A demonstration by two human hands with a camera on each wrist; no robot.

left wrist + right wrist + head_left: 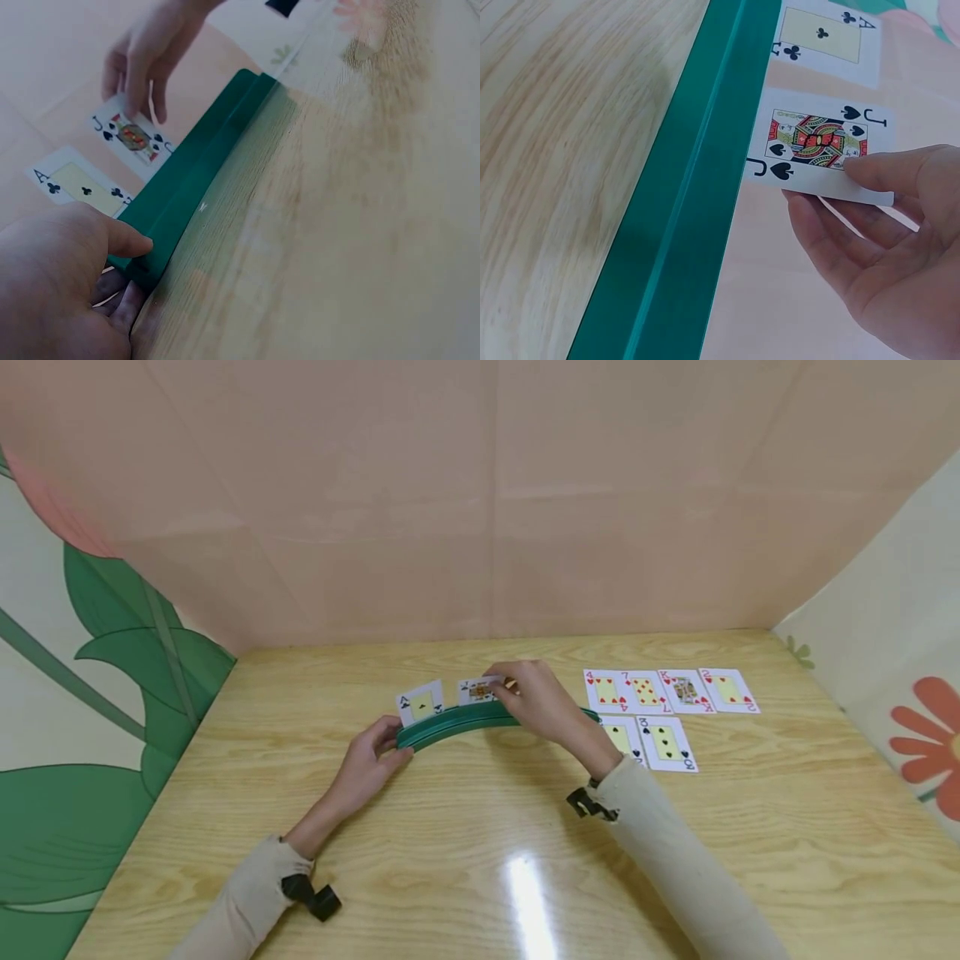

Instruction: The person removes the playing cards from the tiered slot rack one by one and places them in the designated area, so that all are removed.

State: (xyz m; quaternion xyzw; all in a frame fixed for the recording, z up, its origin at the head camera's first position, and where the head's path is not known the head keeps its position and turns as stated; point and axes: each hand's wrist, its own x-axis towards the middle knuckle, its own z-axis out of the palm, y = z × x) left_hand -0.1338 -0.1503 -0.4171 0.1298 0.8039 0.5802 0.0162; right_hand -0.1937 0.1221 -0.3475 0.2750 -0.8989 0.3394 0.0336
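Observation:
A curved green card holder stands on the wooden table. Its left end is gripped by my left hand, with the thumb along the front face in the left wrist view. An ace of clubs stands tilted in the holder near that end. Farther right, my right hand pinches a jack of spades between thumb and fingers. The card's lower edge is at the holder in the right wrist view; whether it sits in the slot I cannot tell.
Right of the holder lies a row of several red-suit cards. Below them are two black spade cards, the left one partly hidden by my right arm and the holder's end. A pinkish cloth wall borders the table's back.

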